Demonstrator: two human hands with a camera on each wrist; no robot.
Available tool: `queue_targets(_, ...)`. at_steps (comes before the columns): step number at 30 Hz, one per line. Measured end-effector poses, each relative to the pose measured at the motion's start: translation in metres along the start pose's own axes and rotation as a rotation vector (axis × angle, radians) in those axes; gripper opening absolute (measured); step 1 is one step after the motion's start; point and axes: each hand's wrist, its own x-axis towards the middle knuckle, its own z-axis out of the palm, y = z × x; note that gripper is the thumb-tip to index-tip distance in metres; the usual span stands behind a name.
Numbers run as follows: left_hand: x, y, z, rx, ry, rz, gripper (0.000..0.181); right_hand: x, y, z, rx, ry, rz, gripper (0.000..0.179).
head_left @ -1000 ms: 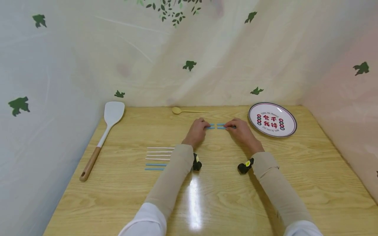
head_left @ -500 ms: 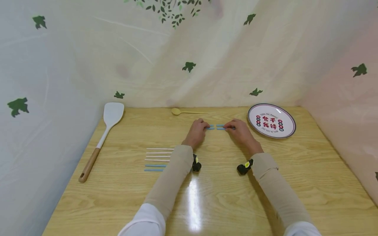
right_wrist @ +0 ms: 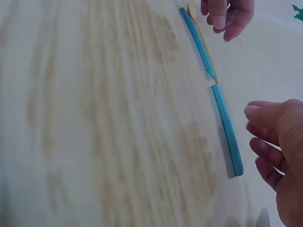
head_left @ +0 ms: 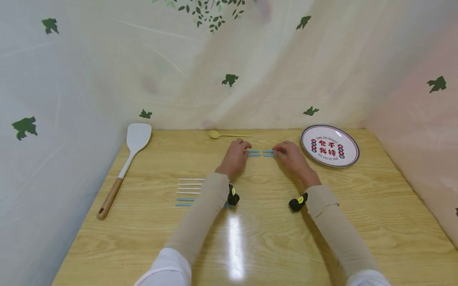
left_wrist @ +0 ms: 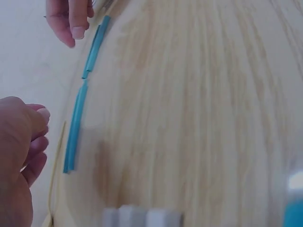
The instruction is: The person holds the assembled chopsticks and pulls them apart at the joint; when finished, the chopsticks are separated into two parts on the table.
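Note:
Two pairs of short blue sticks lie end to end on the wooden table, a small gap between the left pair and the right pair. My left hand hovers just beyond the outer end of the left pair, its fingers loosely bent and holding nothing. At the opposite end, my right hand is bent the same way. The right wrist view shows space between its thumb and fingers, and the sticks lying apart from them. The facing stick ends look uneven.
Several pale thin sticks and two blue sticks lie partly under my left forearm. A yellow spoon lies at the back edge, a plate at the right, and a white spatula with a wooden handle at the left.
My left hand has drawn back slightly up and left, away from the left pair of sticks. The right hand's fingers have shifted slightly up. The sticks stay where they were.

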Motion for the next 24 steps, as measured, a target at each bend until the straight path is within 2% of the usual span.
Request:
queue_targets(7, -0.007, -0.008, -0.025, -0.014, -0.028, -0.027, 0.018, 0.002, -0.010, 0.001, 0.017, 0.026, 0.000, 0.016)
queue_targets(13, -0.017, -0.025, -0.037, -0.007, -0.033, -0.044, 0.019, -0.001, -0.021, 0.008, 0.050, 0.043, -0.031, 0.014)
queue_targets(18, -0.028, -0.043, -0.045, -0.007, -0.024, -0.065, 0.018, -0.004, -0.033, 0.015, 0.062, 0.022, -0.066, 0.015)
queue_targets(24, -0.046, -0.056, -0.063, -0.046, -0.036, -0.110, 0.019, -0.005, -0.049, 0.023, 0.095, 0.007, -0.099, 0.017)
